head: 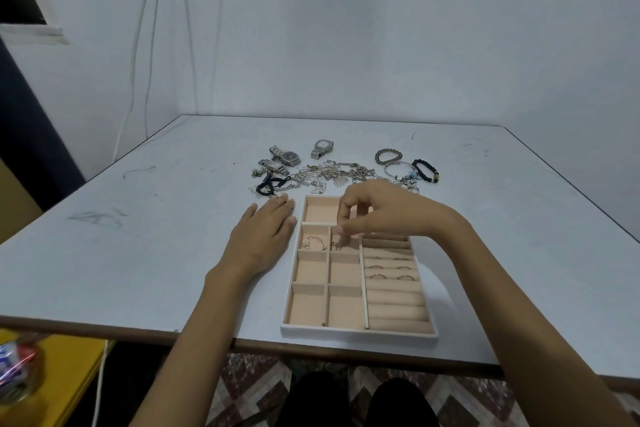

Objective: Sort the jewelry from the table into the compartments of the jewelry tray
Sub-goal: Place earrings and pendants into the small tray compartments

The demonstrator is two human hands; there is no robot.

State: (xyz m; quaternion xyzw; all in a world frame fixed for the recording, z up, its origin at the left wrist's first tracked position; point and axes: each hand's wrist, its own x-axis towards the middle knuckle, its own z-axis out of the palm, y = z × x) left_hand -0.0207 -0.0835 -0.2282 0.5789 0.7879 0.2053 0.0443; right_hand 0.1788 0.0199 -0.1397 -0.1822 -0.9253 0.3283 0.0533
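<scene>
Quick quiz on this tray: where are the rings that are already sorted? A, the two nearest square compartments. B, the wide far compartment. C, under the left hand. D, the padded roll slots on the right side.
D: several rings stand tucked between the padded rolls along the right side of the jewelry tray.

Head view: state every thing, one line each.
Pink-lined jewelry tray: on grey table, mostly unfilled.
Left hand: flat on table beside tray.
Right hand: pinches small gold piece over tray compartment.
Thin gold rings: slotted in ring rolls.
Silver metal watches: on table, unsorted.
Tangled chain pile: on table, unsorted.
</scene>
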